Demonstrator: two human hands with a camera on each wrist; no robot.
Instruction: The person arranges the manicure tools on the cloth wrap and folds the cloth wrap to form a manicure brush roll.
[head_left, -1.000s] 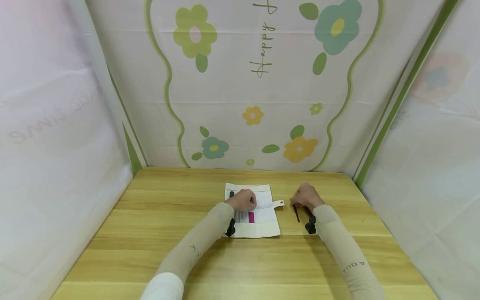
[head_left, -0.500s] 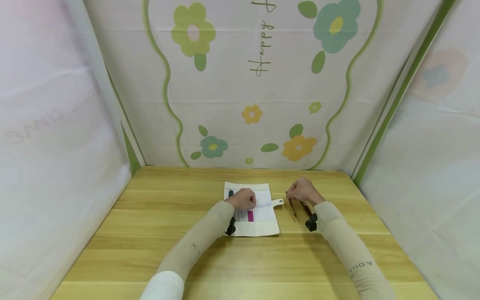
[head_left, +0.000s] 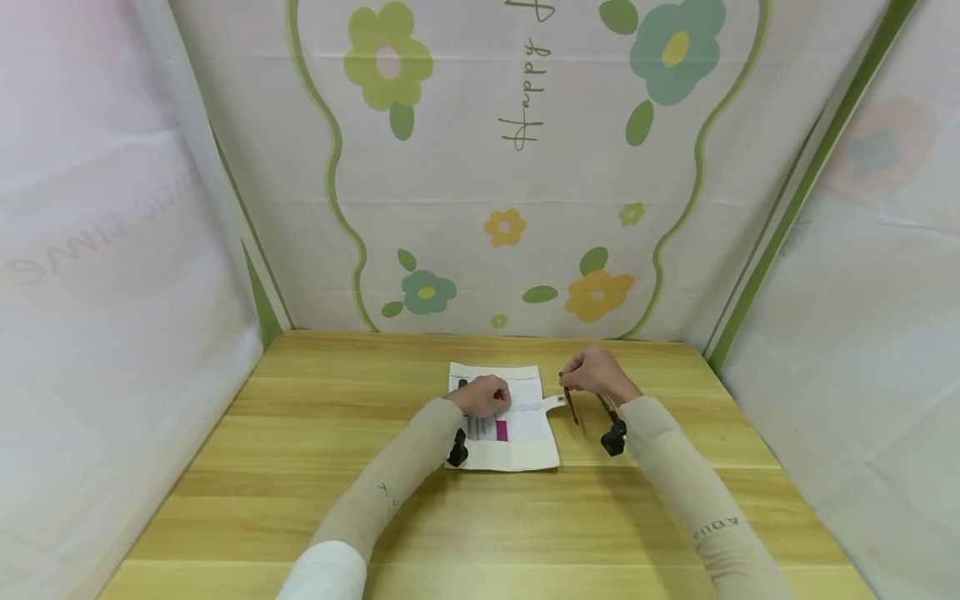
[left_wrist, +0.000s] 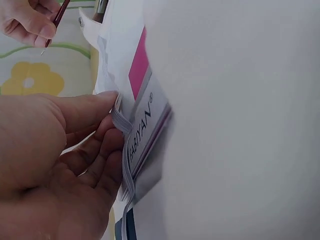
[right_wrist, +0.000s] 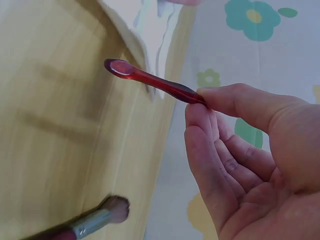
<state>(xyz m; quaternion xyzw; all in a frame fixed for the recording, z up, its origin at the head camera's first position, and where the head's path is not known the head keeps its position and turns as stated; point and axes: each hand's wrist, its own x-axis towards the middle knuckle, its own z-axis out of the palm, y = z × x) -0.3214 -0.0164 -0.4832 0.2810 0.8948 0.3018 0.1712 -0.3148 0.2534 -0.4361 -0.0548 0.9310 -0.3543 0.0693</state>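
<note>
The right hand (head_left: 598,372) pinches the red tool (right_wrist: 155,81) near one end between thumb and fingertips, above the bench (head_left: 525,533) beside the open white case (head_left: 517,457), where the left hand (head_left: 483,397) pinches an elastic band (left_wrist: 121,121). Gripped so far off its middle, the tool could swivel or slip if knocked, and a sagging band might snag its thin tip. Its long axis slants, the broad flattened end pointing down and back toward the person, the thin tip poking beyond the fingers.
</note>
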